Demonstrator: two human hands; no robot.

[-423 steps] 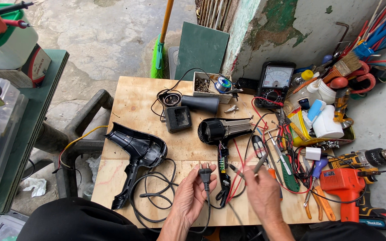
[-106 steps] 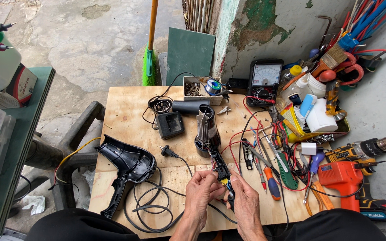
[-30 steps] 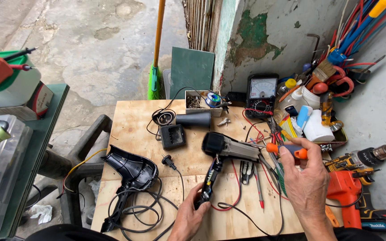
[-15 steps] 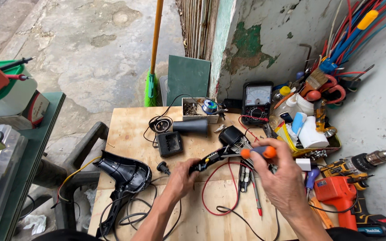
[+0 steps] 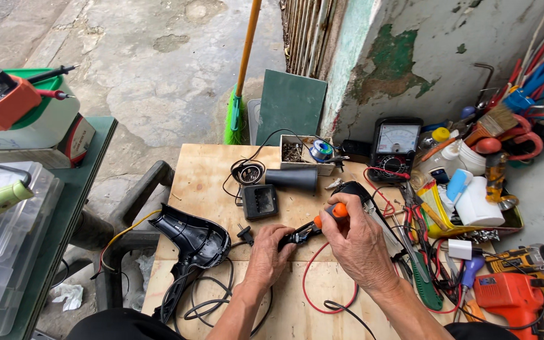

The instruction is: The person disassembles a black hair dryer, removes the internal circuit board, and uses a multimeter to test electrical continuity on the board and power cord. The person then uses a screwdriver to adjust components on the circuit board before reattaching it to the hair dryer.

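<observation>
Both hands (image 5: pixel 313 242) came together; small box (image 5: pixel 298 153) holds solder spool (image 5: pixel 322 150).

left hand (image 5: pixel 271 249): grips black part (image 5: pixel 298 234) | right hand (image 5: pixel 361 242): orange-handled screwdriver (image 5: pixel 332 213)

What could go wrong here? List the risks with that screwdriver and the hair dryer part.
1. The right hand drives the orange-handled screwdriver toward the black hair dryer part that the left hand grips close by; a slip might jab those fingers.
2. The red wire and black cord loop under both forearms and could snag.
3. The plywood table is crowded; a loose screw might get lost among the tools.
</observation>
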